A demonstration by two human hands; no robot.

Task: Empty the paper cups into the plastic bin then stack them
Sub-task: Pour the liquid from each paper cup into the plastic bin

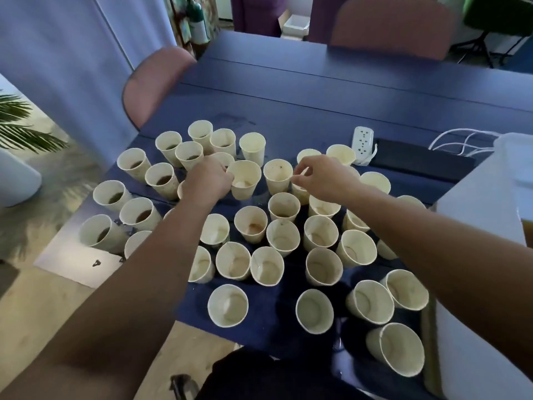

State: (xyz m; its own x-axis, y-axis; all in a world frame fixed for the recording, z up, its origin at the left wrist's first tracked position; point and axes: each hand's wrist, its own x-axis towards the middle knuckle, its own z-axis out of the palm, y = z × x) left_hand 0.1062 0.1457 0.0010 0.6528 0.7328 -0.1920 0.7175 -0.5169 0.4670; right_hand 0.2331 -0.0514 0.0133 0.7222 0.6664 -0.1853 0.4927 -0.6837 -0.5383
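Blue surface (331, 90), long, running away from the camera. White bin (487, 215) at its right edge, only partly in frame. Two pink chairs: one (150, 82) at left, one (395, 24) at the far end. Dozens of cream cups (320, 232) standing upright and close together over the near half of the surface; those at left holding dark dregs, those nearer mostly pale inside. Left hand (212, 179) reaching in, fingers curled at the rim of one cup (244, 180) near the middle of the cluster, seemingly gripping it. Right hand (323, 176) above the cups just beside, fingers loosely bent, thumb and forefinger close together, holding nothing visible. White power strip (362, 142) beyond the cups.
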